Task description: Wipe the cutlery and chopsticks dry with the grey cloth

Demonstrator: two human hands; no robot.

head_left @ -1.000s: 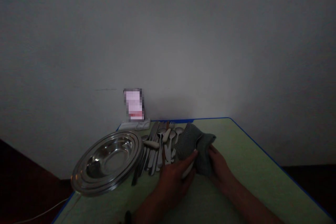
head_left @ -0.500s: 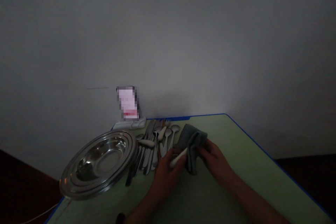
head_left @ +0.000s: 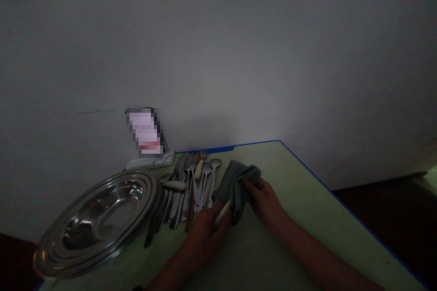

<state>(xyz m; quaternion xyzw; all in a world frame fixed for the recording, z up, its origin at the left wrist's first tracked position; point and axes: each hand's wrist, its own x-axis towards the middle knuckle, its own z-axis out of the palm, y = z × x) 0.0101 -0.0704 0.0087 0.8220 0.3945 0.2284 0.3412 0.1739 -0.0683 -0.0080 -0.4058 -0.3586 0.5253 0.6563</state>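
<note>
My left hand (head_left: pixel 208 232) is closed around the white handle (head_left: pixel 223 213) of a utensil whose far end is hidden in a grey-green cloth (head_left: pixel 239 188). Fingers of my right hand (head_left: pixel 264 198) pinch the folded cloth from the right, over the covered end. Just left of my hands lies a spread of cutlery: spoons (head_left: pixel 215 163), a fork (head_left: pixel 204 153), knives (head_left: pixel 180 166) and pieces with pale handles (head_left: pixel 175 185).
Stacked shiny metal dishes (head_left: pixel 102 218) stand on the left of the pale green, blue-edged table (head_left: pixel 293 182). Behind them a phone (head_left: pixel 145 129) with a blurred screen leans upright beside a white object (head_left: pixel 150 160). A grey wall (head_left: pixel 218 54) rises at the back.
The view has swung slightly to the right, so everything sits further left. My right fingers have shifted up over the top of the cloth; both hands keep their hold.
</note>
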